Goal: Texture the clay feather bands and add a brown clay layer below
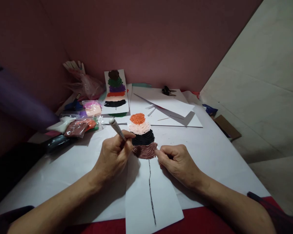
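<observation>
My left hand (114, 156) is closed around a pen-like tool (116, 128) with a white rounded top, its lower end at the left edge of the clay picture. The picture is layered clay (143, 136) in orange, peach, black and brown bands on a white paper strip (151, 195) with a black stem line. My right hand (175, 161) rests curled on the paper, fingertips pressed at the right edge of the brown clay band.
A finished clay picture (115, 91) stands at the back. Bags of coloured clay (80, 122) lie at the left. Loose white sheets (171, 109), a dark clip (167, 91) and a cardboard piece (227, 126) lie beyond. The white table cover (222, 156) meets a red edge near me.
</observation>
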`<state>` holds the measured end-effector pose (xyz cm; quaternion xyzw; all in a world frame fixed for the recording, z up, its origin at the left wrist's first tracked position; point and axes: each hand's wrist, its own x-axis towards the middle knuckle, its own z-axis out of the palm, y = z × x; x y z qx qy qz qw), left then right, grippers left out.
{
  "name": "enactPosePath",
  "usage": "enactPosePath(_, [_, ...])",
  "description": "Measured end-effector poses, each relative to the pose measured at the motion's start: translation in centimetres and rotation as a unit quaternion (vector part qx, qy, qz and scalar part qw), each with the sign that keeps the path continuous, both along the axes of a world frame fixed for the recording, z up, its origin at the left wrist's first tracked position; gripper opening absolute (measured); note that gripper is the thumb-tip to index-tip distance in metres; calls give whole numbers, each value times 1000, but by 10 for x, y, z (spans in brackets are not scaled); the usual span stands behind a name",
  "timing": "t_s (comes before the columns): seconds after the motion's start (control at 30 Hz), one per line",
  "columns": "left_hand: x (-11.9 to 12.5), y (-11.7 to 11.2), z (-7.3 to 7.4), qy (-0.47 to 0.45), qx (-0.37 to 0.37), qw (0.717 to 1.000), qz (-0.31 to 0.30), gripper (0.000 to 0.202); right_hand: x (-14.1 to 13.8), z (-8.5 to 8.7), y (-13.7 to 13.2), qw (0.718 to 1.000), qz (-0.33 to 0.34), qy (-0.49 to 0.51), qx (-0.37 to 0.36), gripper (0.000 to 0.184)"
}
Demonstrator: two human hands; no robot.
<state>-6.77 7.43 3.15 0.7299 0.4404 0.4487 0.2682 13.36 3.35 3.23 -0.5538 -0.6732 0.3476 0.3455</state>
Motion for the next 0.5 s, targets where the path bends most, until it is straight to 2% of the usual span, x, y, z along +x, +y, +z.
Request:
enactPosePath(0.17, [0, 1, 5, 1, 1, 1000, 15, 14, 0, 1, 0, 1000, 0, 3, 5, 42])
enactPosePath(0.5, [-3, 6, 7, 14, 58, 998, 34, 13, 0, 1, -1, 1000, -1, 8, 1, 42])
